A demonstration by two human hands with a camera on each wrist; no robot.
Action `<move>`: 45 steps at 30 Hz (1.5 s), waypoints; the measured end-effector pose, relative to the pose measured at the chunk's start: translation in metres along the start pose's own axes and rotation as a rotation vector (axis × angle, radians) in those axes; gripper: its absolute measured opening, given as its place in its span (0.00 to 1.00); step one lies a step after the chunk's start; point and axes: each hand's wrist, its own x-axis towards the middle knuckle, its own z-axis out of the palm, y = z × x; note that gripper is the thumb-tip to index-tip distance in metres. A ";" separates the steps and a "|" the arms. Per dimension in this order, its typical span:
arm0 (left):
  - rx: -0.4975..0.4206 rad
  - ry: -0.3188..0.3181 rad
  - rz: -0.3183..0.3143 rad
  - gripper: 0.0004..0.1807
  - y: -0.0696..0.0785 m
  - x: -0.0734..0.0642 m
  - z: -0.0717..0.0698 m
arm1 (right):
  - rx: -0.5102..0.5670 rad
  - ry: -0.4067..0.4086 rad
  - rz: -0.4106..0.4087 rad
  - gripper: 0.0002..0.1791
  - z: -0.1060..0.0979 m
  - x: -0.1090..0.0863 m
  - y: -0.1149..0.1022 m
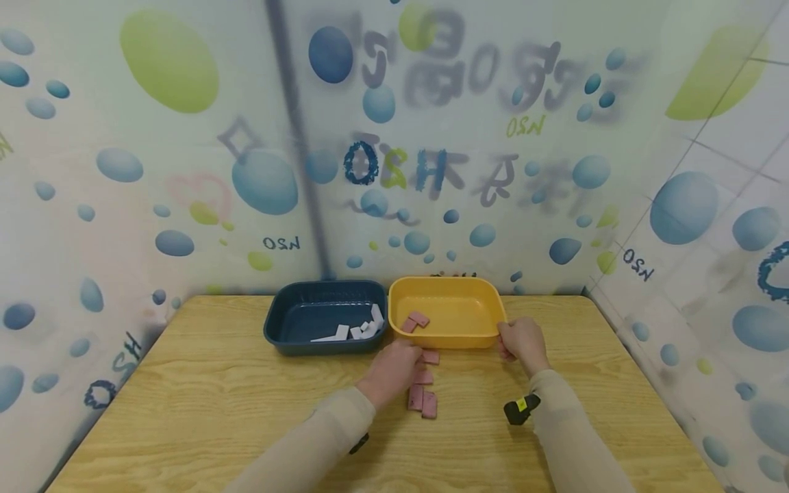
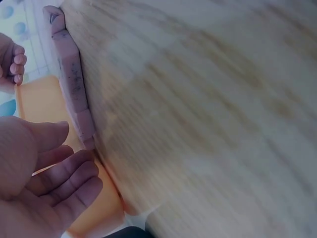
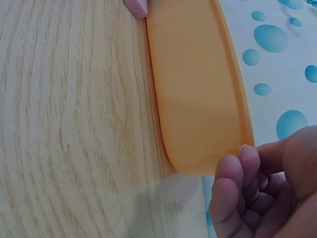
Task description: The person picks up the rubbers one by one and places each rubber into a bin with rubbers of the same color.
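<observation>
Several flat pink blocks (image 1: pixel 429 405) with dark specks lie in a loose row on the wooden table, in front of a yellow plastic bin (image 1: pixel 465 340). My left hand (image 1: pixel 392 370) is beside the far end of that row, close to the bin's front wall. Seen from the left wrist, its fingers are loosely bent by the end pink block (image 2: pixel 85 124), and nothing shows between thumb and forefinger. At the bin's right front corner, my right hand (image 1: pixel 522 342) pinches the rim between thumb and forefinger. Two pink blocks (image 1: pixel 419 318) rest inside the bin at its left.
A dark blue bin (image 1: pixel 327 348) stands against the yellow bin's left side, with several white blocks (image 1: pixel 342 333) in it. Both bins are near the table's back edge. A patterned sheet (image 1: pixel 382 239) hangs behind the table, and similar sheeting flanks it on both sides.
</observation>
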 end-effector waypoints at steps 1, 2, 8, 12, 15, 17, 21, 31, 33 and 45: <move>0.016 -0.007 -0.001 0.05 0.000 0.000 0.001 | 0.000 -0.001 0.001 0.21 0.000 0.000 0.000; 0.030 -0.016 -0.001 0.05 0.000 0.001 0.002 | -0.003 0.000 0.004 0.21 0.000 0.000 0.000; 0.077 -0.075 -0.007 0.05 -0.001 0.004 0.005 | 0.002 0.005 0.010 0.21 0.002 0.002 0.001; 0.107 -0.086 -0.006 0.05 0.000 0.006 0.005 | 0.010 0.005 0.006 0.21 0.002 0.003 0.001; 0.110 -0.091 -0.011 0.05 0.001 0.007 0.006 | 0.016 0.003 0.005 0.21 0.002 0.004 0.002; 0.100 -0.090 -0.016 0.06 0.001 0.008 0.006 | 0.014 0.001 0.004 0.21 0.002 0.005 0.003; 0.070 -0.078 -0.025 0.08 0.002 0.008 0.007 | 0.013 -0.004 0.003 0.21 0.002 0.005 0.003; -0.028 -0.061 -0.051 0.16 0.001 0.007 0.006 | 0.017 -0.009 -0.005 0.22 0.000 0.002 0.002; -0.046 -0.061 -0.057 0.16 0.000 0.007 0.006 | 0.017 -0.010 -0.006 0.22 0.000 0.002 0.002; -0.122 -0.099 -0.082 0.08 -0.011 0.004 0.000 | 0.009 -0.005 -0.010 0.22 0.002 0.005 0.004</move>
